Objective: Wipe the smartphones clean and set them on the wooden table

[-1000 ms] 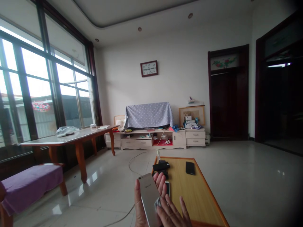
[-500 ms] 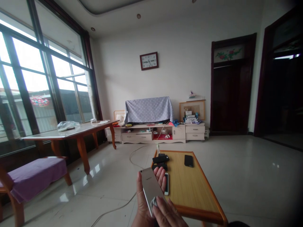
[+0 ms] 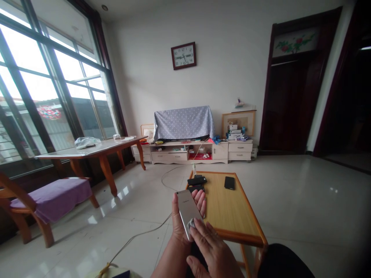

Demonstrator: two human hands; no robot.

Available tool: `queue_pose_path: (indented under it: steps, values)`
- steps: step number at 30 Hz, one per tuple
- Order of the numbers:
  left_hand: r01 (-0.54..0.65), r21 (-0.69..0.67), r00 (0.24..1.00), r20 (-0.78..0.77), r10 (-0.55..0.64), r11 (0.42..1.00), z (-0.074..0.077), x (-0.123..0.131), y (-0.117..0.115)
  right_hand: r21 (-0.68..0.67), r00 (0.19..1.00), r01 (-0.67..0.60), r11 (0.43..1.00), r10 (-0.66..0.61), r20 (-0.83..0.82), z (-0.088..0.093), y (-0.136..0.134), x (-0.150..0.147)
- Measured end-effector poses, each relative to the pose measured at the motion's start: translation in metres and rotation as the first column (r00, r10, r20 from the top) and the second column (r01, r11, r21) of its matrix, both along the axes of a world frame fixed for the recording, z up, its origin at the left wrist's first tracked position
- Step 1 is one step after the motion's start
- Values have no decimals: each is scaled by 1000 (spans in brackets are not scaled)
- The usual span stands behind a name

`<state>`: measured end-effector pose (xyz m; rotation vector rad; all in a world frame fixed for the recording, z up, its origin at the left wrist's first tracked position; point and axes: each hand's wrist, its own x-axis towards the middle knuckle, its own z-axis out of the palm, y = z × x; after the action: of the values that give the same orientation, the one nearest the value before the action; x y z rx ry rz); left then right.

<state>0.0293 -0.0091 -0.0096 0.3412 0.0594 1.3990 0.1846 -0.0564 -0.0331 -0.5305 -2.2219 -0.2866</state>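
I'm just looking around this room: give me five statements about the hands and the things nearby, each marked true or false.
1. The left hand holds a silver OPPO phone. True.
2. That phone's screen faces the camera. False: its back, with the logo, does.
3. The right hand has a grey cloth under its fingers, against the phone. True.
4. The wall clock is round. False: the wall clock has a rectangular frame.
5. The black phone stands on edge on the low table. False: the black phone lies flat on the low table.
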Motion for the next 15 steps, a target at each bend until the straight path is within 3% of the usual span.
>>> queue_pose_path:
  steps: [4,9,15]
  values:
    - [9,10,1000,-20,-9,1000,9,7,0,-110,994,92,990,-97,-46,0,-1,9]
    - [-15,-49,998,-59,12,999,16,23,6,-143,1000,-22,989,21,-6,1,-11,19]
    - [-20,-41,994,-106,16,999,21,41,11,-346,991,83,935,-115,-73,3,-14,35]
